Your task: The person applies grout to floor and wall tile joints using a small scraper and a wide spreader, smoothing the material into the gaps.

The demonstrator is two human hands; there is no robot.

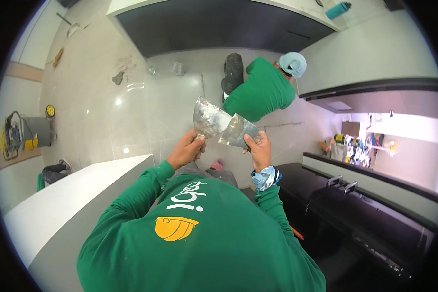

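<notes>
In front of my chest I hold two flat scraping blades close together. My left hand point(188, 148) is closed round the lower end of a putty knife point(210, 118), whose wide, fan-shaped metal blade is smeared with pale residue and points up. Between the thumb and fingers of my right hand point(259, 150) is a flat, roughly square metal scraper point(237, 131), tilted toward the left. Its left edge meets or overlaps the right side of the putty knife's blade. My left fingers hide the putty knife's handle.
A co-worker in a green shirt point(263, 90) crouches on the tiled floor point(168, 104) ahead, beside a dark cabinet point(219, 24). A white-topped counter point(78, 182) stands left, a glossy black counter point(321, 204) right. A wheeled machine point(29, 131) is far left.
</notes>
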